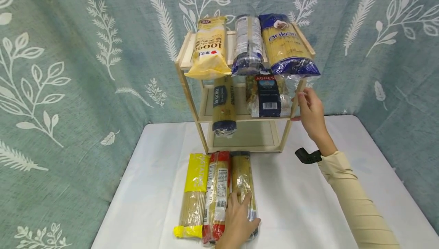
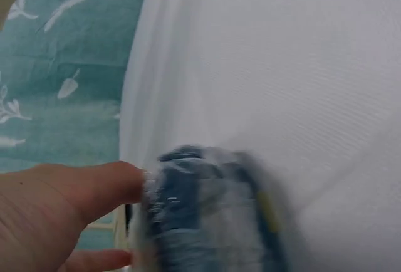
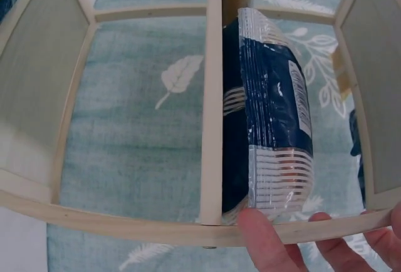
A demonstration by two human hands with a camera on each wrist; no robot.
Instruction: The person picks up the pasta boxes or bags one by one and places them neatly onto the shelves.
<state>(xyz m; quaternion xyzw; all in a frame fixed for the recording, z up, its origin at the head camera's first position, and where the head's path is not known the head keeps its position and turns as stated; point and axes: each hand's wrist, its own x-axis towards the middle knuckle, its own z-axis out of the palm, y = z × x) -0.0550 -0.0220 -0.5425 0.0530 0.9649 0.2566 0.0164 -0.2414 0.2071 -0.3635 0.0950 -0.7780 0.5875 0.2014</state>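
Note:
My left hand (image 1: 238, 218) grips the near half of a dark-ended spaghetti pack (image 1: 242, 171) on the white table. The thumb (image 2: 116, 181) presses against the pack's side in the left wrist view, where the blue-and-white wrapper (image 2: 219, 222) looks blurred. My right hand (image 1: 311, 115) holds the right front post of a wooden shelf rack (image 1: 188, 92) at its middle level, thumb in front and fingers around it. Just inside that post lies a dark-banded Agnesi pasta bag (image 1: 269, 94), seen from its side in the right wrist view.
A red pasta pack (image 1: 216, 195) and a yellow one (image 1: 193, 195) lie left of the gripped pack. The top shelf bears a yellow pack (image 1: 210, 47), a clear-and-blue pack (image 1: 248, 43) and a blue-ended pack (image 1: 286, 45). A La Sicilia spaghetti pack (image 1: 224, 104) juts from the middle shelf.

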